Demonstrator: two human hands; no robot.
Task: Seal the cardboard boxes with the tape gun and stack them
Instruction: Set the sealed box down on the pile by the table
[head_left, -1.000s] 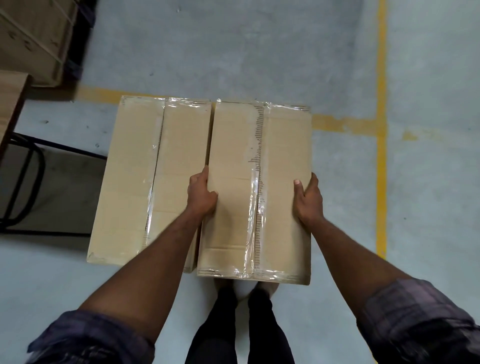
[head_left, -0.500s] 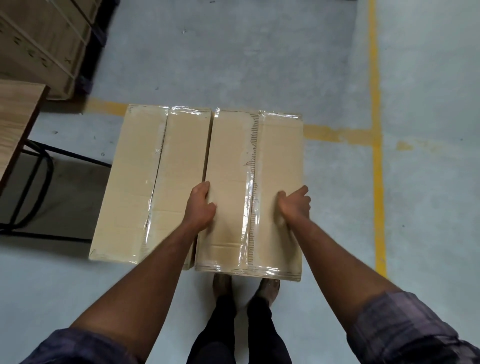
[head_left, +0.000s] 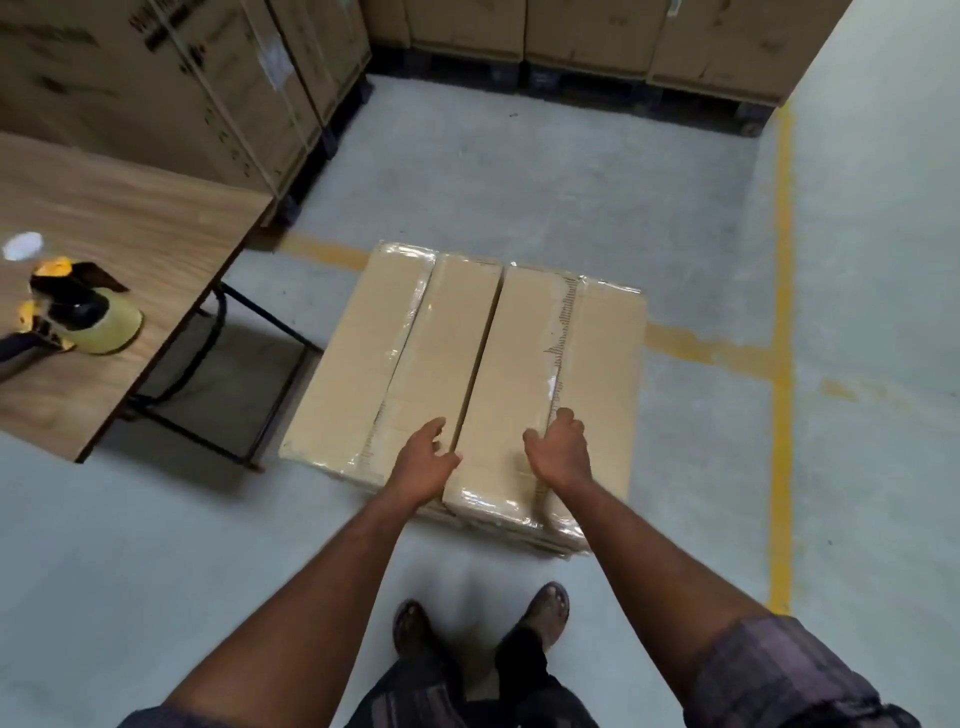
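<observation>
Two cardboard boxes on the floor (head_left: 519, 182), side by side w/ long sides touching: left box (head_left: 395, 364) & right box (head_left: 519, 364). Both closed, clear tape down each centre seam & wrapped over the ends; contents not visible. Long axes parallel, running away from the person's feet toward the big cartons (head_left: 156, 78) on pallets at the back, far ends angled a bit to the right.

Left hand (head_left: 423, 457) is over the near end by the gap btwn the boxes, fingers relaxed & spread, gripping nothing. Right hand (head_left: 561, 452) is over the right box's tape seam, fingers loosely curled, also grasping nothing; can't tell if either palm actually touches the cardboard.

Tape gun (head_left: 78, 312), yellow/black w/ its roll on, lies on the wooden table (head_left: 130, 223) near the edge facing the boxes, well apart from both hands.

Table's black leg frame (head_left: 208, 436) stands near the left box's near-left corner. Bare floor right of the boxes out to the yellow line (head_left: 782, 364), and more beyond the far ends up to the pallets.
</observation>
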